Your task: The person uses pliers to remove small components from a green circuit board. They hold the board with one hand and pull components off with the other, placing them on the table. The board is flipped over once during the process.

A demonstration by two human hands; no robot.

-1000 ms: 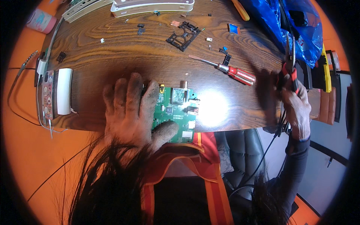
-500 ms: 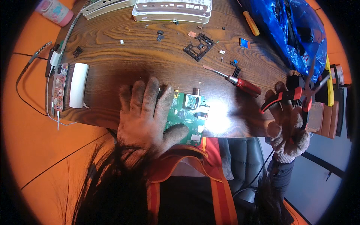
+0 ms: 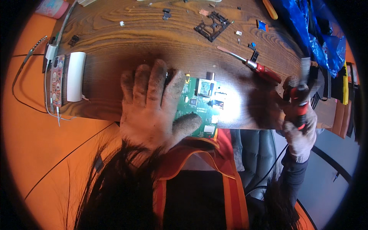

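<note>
A wood-grain table (image 3: 107,38) stretches across the view; at its near edge the gloved left hand (image 3: 151,105) lies palm down, open, thumb apart from the fingers, on a green circuit board (image 3: 195,109). Well to its right, the gloved right hand (image 3: 302,128) is clamped around blurred, red-handled pliers (image 3: 299,96), near a flat-blade screwdriver (image 3: 266,73)

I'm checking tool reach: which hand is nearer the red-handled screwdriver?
Right. The right hand is near the screwdriver, by its handle end; the left hand is farther left, on the green circuit board.
</note>
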